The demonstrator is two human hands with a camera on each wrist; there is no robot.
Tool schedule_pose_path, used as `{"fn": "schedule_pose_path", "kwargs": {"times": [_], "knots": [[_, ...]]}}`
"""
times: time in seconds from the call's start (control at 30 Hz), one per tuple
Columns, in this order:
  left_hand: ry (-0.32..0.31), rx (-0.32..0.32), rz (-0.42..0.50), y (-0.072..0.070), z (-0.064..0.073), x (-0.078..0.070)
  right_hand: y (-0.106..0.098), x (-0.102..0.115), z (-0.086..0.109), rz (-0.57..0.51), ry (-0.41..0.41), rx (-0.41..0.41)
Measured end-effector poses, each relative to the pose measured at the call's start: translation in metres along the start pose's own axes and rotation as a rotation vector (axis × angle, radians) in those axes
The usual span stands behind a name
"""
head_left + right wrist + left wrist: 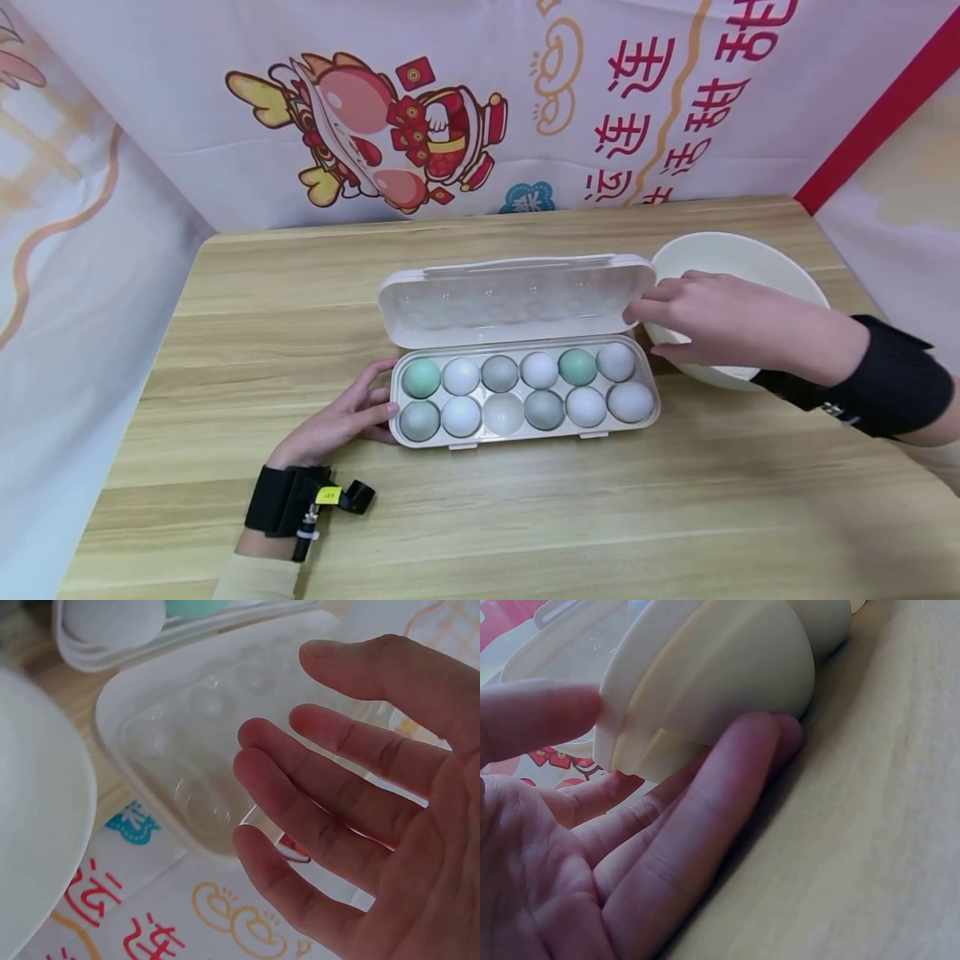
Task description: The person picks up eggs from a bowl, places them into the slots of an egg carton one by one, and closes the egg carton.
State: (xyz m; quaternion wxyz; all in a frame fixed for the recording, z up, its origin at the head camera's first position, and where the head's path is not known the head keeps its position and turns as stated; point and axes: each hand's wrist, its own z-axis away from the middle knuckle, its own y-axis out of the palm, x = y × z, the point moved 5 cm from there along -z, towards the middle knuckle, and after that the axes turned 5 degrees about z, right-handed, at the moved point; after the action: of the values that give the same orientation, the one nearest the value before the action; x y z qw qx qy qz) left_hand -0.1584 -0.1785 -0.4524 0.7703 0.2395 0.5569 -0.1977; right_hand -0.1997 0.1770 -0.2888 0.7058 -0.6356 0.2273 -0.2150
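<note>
A white plastic egg carton [525, 437] lies with its lid [495, 304] tilted up behind it. White, grey and green eggs [577, 367] fill two rows of cups; the third front cup [504, 415] looks bare. At the left end, my left hand [341, 423] holds the carton, thumb on the rim and other fingers along the outer wall, as the left wrist view also shows [727, 667]. My right hand [723, 317] hovers between the lid's right end and a white bowl [757, 250]. Its fingers are spread and loosely bent, with nothing in them [375, 780].
The wooden table [525, 533] carries the carton and the bowl, the bowl standing close to the carton's right. Behind the table hangs a printed cloth [555, 100], and more cloth flanks both sides. Black wrist straps [885, 375] sit on both forearms.
</note>
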Motion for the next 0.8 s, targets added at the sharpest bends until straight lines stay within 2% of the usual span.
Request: {"fn": "schedule_pose_path", "kwargs": {"times": [0.23, 0.53, 0.8], "knots": [[0.004, 0.008, 0.007, 0.0, 0.0, 0.001, 0.008, -0.025, 0.012, -0.058, 0.117, 0.104], [0.002, 0.0, 0.002, 0.0, 0.0, 0.002, 0.031, -0.057, 0.014, -0.209, 0.188, 0.249], [0.001, -0.001, -0.006, 0.0, 0.0, 0.001, 0.055, -0.079, 0.019, -0.296, 0.209, 0.348]]}}
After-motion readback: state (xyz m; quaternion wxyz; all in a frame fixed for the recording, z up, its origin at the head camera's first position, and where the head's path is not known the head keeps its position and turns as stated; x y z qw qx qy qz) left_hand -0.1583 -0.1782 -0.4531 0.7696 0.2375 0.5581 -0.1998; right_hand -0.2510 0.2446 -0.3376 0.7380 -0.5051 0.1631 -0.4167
